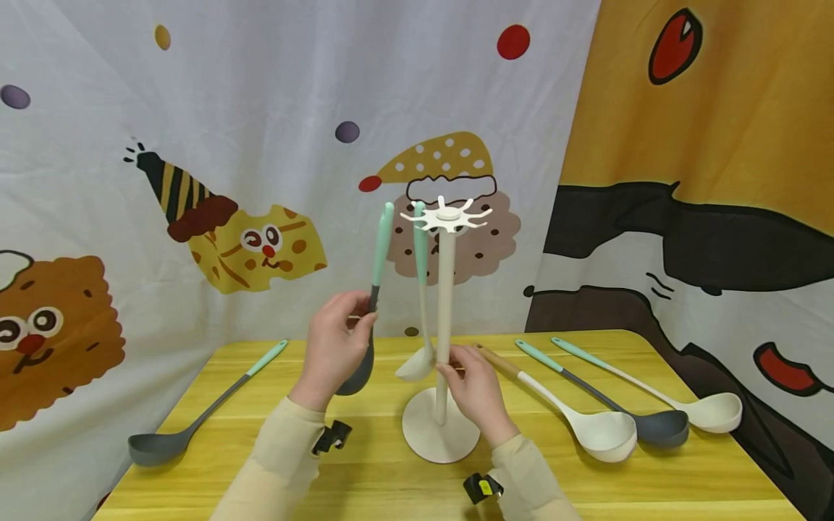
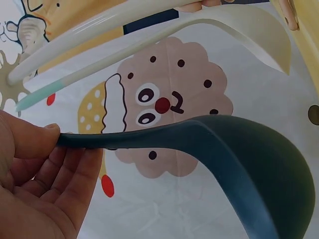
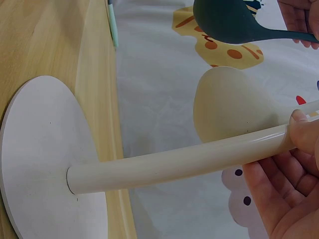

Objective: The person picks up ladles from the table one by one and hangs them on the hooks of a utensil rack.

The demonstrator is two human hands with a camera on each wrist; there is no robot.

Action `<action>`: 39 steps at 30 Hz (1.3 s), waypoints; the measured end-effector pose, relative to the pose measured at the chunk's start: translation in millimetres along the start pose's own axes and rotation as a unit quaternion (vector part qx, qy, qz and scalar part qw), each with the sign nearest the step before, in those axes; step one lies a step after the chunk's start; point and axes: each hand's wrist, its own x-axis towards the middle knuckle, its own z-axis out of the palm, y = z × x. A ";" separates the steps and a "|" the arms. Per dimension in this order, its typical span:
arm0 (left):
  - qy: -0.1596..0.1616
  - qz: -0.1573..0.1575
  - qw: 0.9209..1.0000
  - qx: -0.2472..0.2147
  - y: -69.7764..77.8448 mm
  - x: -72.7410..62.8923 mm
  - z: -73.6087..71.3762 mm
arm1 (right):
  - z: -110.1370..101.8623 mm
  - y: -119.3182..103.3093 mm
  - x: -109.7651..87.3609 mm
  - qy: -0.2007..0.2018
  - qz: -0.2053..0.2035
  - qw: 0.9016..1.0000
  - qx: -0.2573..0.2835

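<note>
My left hand (image 1: 334, 347) pinches the dark grey shaft of a ladle (image 2: 249, 164), which stands nearly upright with its mint handle (image 1: 383, 246) on top and its bowl low. To its right, a cream utensil rack (image 1: 446, 289) rises from a round base (image 1: 423, 438) to a ring of hooks (image 1: 448, 214). A white ladle (image 1: 417, 364) with a mint handle hangs from a hook on the rack's left side. Thumb and fingers of my right hand (image 1: 478, 387) grip the rack's pole (image 3: 199, 159) at its lower half.
On the wooden table (image 1: 365, 477), a grey ladle (image 1: 159, 447) lies at the left. Three more lie at the right: a white one with a wooden handle (image 1: 606, 435), a dark grey one (image 1: 664, 428) and a white one (image 1: 717, 412). A printed curtain (image 1: 274, 145) hangs behind.
</note>
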 end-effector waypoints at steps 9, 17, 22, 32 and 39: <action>-0.004 0.004 1.000 -0.002 1.7 0.2 1.8 | -0.1 0.2 0.0 -0.002 0.000 1.000 0.002; -0.008 0.000 1.000 0.001 2.5 -0.6 3.0 | -0.8 -2.2 0.5 -0.007 0.013 1.000 0.007; -0.010 -0.003 1.000 0.001 4.3 0.2 3.1 | -0.8 -1.6 0.3 -0.006 0.010 1.000 0.004; -0.025 0.009 1.000 -0.004 6.7 -2.2 7.5 | -1.2 -1.7 0.1 -0.004 0.004 1.000 0.002; -0.039 0.010 0.999 -0.005 7.4 -4.9 12.4 | -0.8 -0.2 -0.4 0.002 -0.014 1.000 0.002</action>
